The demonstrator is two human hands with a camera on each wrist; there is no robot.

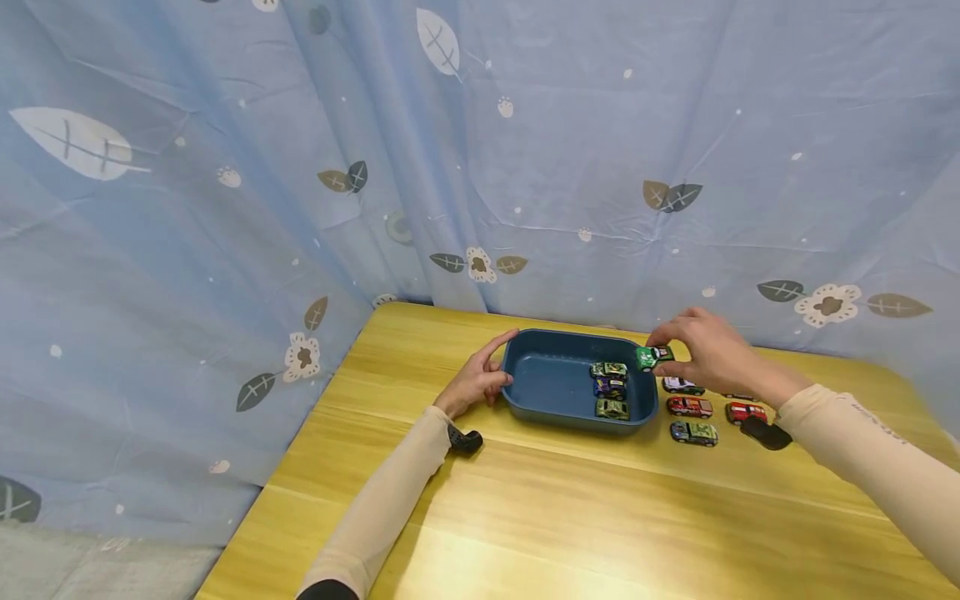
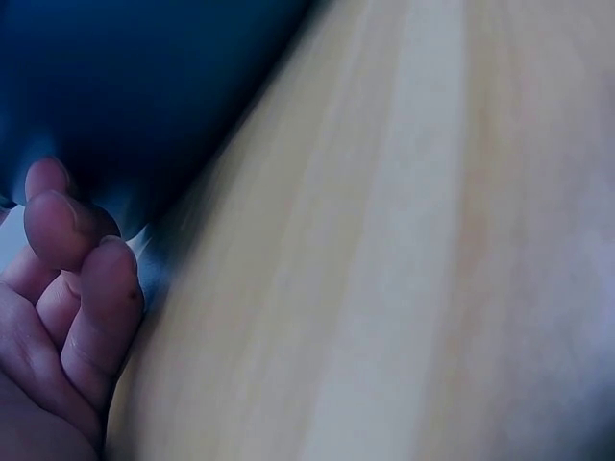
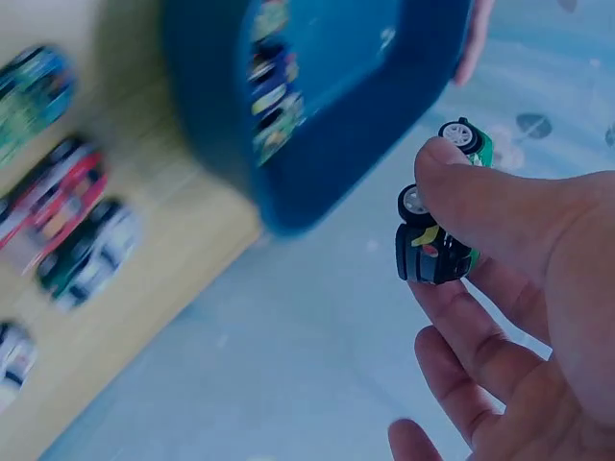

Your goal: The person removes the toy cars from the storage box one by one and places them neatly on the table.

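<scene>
A dark blue tray point(image 1: 551, 379) sits on the wooden table point(image 1: 525, 500). Three toy cars point(image 1: 609, 388) lie in a row along its right side. My right hand point(image 1: 705, 350) pinches a green toy car point(image 1: 651, 357) just above the tray's right rim; in the right wrist view the green toy car point(image 3: 444, 219) sits between thumb and fingers. My left hand point(image 1: 480, 377) rests against the tray's left wall, index finger stretched along the rim. In the left wrist view its fingers point(image 2: 82, 288) are curled beside the blue tray point(image 2: 125, 86).
Several more toy cars point(image 1: 693, 408) stand on the table right of the tray, seen blurred as the toy cars point(image 3: 67, 230) in the right wrist view. A blue leaf-patterned curtain point(image 1: 480, 150) hangs close behind the table. Bare tabletop stretches toward me.
</scene>
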